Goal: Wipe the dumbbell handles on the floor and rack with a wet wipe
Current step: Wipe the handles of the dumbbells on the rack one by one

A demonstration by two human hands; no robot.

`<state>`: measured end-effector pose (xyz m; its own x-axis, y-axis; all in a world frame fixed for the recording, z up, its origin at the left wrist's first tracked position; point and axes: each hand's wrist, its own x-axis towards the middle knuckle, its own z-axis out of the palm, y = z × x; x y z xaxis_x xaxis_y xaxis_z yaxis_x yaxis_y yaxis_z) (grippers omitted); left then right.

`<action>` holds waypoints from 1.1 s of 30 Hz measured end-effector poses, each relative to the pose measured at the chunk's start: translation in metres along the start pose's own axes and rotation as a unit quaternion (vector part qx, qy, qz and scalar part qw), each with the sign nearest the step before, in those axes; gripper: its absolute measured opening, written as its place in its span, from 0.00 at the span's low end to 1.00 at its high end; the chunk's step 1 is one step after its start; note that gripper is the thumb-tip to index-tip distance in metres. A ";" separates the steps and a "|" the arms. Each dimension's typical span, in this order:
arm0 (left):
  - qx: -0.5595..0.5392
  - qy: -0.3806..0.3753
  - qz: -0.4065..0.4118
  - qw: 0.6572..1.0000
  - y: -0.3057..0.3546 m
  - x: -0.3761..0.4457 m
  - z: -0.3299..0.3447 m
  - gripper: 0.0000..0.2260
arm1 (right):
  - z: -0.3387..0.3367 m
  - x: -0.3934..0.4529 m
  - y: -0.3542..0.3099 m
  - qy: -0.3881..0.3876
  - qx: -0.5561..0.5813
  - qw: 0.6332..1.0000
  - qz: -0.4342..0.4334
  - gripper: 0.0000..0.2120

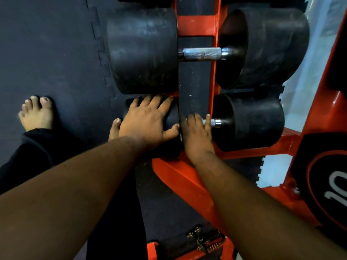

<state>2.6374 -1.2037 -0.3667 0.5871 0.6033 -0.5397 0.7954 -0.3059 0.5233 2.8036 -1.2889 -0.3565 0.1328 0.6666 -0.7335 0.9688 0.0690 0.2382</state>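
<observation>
Two hands on rack dumbbell (249,122), L hand (148,124) on weight, R hand (197,132) gripping handle (214,122)

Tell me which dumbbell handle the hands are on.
The smaller, nearer dumbbell: right hand wraps its handle, left hand rests on its weight. The bigger dumbbell's handle is bare.

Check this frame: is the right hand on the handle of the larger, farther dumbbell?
No: the right hand curls round the silver knurled handle of the nearer, smaller black rubber dumbbell, while the larger dumbbell's handle is untouched.

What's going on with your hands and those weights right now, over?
Left hand resting on near dumbbell head, fingers spread. Right hand curled round its handle; wipe not visible. Far dumbbell handle untouched. Nothing in the way.
</observation>
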 end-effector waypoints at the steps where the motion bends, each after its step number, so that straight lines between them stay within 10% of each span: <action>1: 0.002 0.000 -0.001 1.000 0.000 0.000 0.000 0.40 | -0.008 0.010 0.000 -0.025 0.005 1.000 -0.007 0.17; 6: 0.008 -0.005 0.000 1.000 -0.001 0.000 0.002 0.40 | -0.048 0.073 0.008 -0.277 0.050 0.958 -0.051 0.14; 13: -0.002 -0.003 -0.001 1.000 -0.002 0.000 0.001 0.40 | 0.005 -0.010 -0.005 -0.013 0.014 1.000 0.020 0.25; 21: 0.006 -0.005 0.003 1.000 -0.001 0.000 0.001 0.40 | -0.053 0.063 0.005 -0.252 0.019 0.967 -0.036 0.14; 27: -0.006 -0.004 -0.001 1.000 -0.001 -0.001 -0.001 0.41 | -0.005 -0.004 -0.008 -0.037 0.003 0.998 0.044 0.24; 33: -0.002 -0.001 0.000 1.000 -0.001 0.000 0.001 0.40 | -0.016 0.039 0.007 -0.096 -0.016 0.995 0.001 0.11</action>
<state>2.6367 -1.2041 -0.3677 0.5880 0.6021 -0.5401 0.7942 -0.3032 0.5266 2.8123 -1.2502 -0.3734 0.1750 0.5125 -0.8407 0.9616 0.0945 0.2578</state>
